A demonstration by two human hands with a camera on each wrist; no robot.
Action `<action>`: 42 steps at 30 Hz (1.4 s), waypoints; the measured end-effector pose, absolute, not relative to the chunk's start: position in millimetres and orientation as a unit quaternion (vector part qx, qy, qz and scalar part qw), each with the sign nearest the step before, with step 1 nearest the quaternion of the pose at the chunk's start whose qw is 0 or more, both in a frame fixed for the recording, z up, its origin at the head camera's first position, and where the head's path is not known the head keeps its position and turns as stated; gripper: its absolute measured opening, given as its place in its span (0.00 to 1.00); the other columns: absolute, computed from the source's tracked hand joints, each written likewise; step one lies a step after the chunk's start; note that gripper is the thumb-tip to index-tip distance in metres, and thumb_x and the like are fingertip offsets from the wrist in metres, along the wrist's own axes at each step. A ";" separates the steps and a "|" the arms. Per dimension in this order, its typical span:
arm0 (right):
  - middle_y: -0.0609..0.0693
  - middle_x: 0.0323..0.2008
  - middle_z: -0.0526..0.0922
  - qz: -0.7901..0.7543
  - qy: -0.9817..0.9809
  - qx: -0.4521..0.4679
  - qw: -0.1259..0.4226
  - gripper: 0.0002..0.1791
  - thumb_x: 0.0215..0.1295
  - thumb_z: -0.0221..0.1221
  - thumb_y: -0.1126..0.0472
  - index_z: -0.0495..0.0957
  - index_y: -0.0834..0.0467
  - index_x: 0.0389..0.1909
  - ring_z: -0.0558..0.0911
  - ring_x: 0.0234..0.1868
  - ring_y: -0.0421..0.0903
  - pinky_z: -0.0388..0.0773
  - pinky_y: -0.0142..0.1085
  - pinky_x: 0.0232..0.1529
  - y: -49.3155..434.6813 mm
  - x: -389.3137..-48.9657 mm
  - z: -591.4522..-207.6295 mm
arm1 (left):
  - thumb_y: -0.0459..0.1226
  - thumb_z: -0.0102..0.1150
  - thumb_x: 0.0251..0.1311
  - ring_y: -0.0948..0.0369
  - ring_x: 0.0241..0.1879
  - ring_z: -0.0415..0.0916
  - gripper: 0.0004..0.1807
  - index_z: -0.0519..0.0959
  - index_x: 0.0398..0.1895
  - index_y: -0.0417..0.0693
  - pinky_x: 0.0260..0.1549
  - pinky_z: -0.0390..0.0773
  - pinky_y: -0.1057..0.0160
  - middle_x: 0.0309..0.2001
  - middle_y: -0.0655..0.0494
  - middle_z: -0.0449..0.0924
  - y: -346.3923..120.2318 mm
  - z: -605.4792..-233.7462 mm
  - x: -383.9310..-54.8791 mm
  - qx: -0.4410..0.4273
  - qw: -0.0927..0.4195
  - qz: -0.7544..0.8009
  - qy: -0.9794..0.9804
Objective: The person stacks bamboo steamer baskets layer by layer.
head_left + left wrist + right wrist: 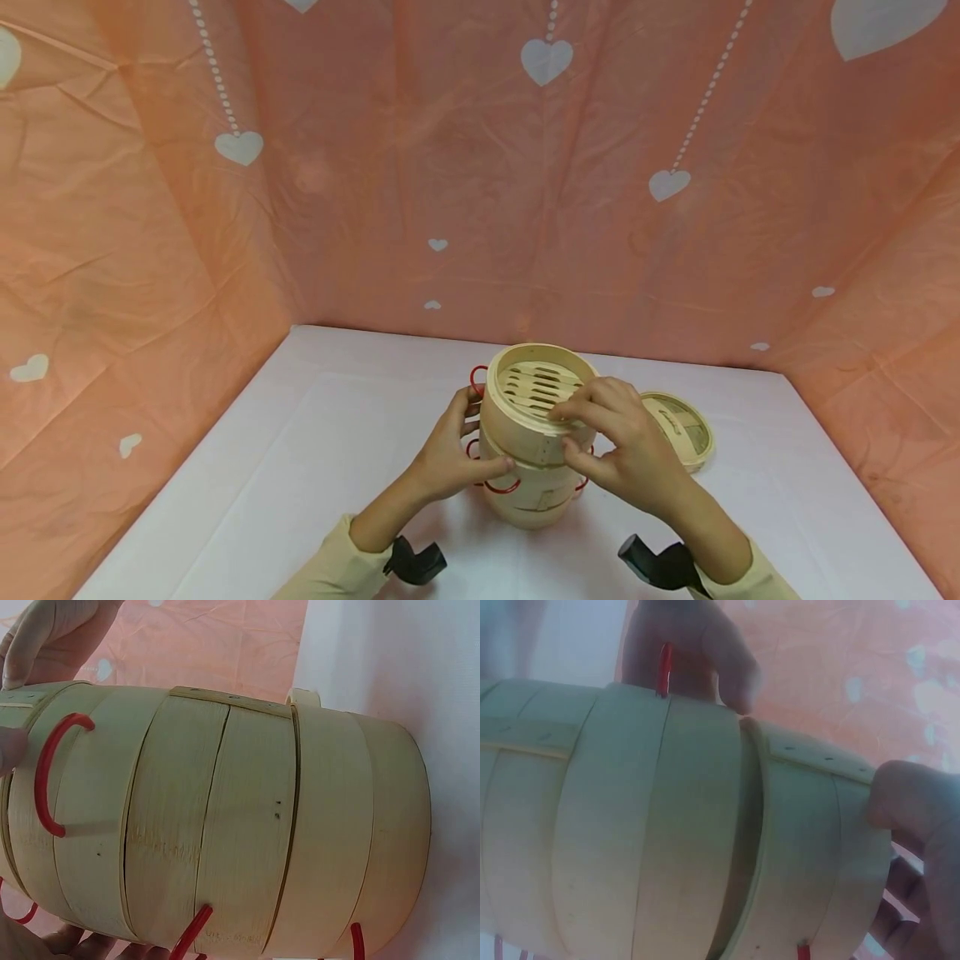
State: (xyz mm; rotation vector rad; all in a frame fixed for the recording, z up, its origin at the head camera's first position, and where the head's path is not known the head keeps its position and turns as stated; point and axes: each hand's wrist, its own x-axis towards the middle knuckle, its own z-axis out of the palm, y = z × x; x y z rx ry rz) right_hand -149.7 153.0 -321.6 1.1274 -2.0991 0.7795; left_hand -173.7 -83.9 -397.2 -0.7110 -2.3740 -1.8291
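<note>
A stack of round bamboo steamer baskets [528, 508] with red loop handles stands on the table. The top basket [517, 427] has a slotted base inside. In the right wrist view, this top basket [802, 825] sits tilted, a dark gap showing between it and the tier below. My left hand [453, 458] grips the stack's left side, thumb across the front and fingers reaching behind. My right hand [637, 446] pinches the near right rim of the top basket, fingers over the inside and thumb against the outer wall.
A round woven bamboo lid [682, 429] lies on the white table [300, 467], just right of the stack. Behind and at both sides hangs a pink-orange curtain [465, 183] with white hearts.
</note>
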 end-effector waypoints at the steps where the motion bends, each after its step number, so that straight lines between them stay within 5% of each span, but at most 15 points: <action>1: 0.41 0.34 0.76 0.295 -0.796 0.428 0.311 0.16 0.44 0.63 0.67 0.82 0.52 0.38 0.73 0.41 0.39 0.63 0.38 0.53 153.0 -149.6 -321.8 | 0.39 0.74 0.39 0.51 0.60 0.70 0.46 0.61 0.64 0.42 0.60 0.72 0.50 0.59 0.47 0.69 -83.7 -396.8 -173.5 -0.229 0.029 -0.595 -0.770; 20: 0.40 0.34 0.78 0.288 -0.796 0.440 0.299 0.16 0.45 0.64 0.64 0.83 0.50 0.38 0.72 0.42 0.40 0.64 0.37 0.52 152.9 -150.3 -323.6 | 0.39 0.72 0.40 0.50 0.60 0.71 0.45 0.61 0.65 0.43 0.58 0.73 0.51 0.60 0.47 0.69 -85.6 -397.7 -173.9 -0.236 0.031 -0.592 -0.770; 27: 0.46 0.44 0.78 0.330 -0.812 0.384 0.289 0.17 0.47 0.68 0.65 0.83 0.53 0.42 0.70 0.48 0.42 0.66 0.30 0.47 164.8 -152.6 -318.2 | 0.40 0.73 0.40 0.50 0.61 0.70 0.48 0.60 0.67 0.45 0.57 0.74 0.50 0.62 0.48 0.68 -87.3 -395.1 -172.9 -0.236 0.051 -0.591 -0.770; 42: 0.46 0.41 0.80 0.321 -0.844 0.293 0.314 0.21 0.43 0.68 0.70 0.82 0.53 0.42 0.73 0.48 0.37 0.66 0.28 0.51 201.7 -168.2 -322.2 | 0.42 0.74 0.39 0.51 0.65 0.64 0.52 0.56 0.70 0.48 0.61 0.71 0.47 0.69 0.50 0.61 -91.3 -383.4 -170.8 -0.228 0.113 -0.581 -0.773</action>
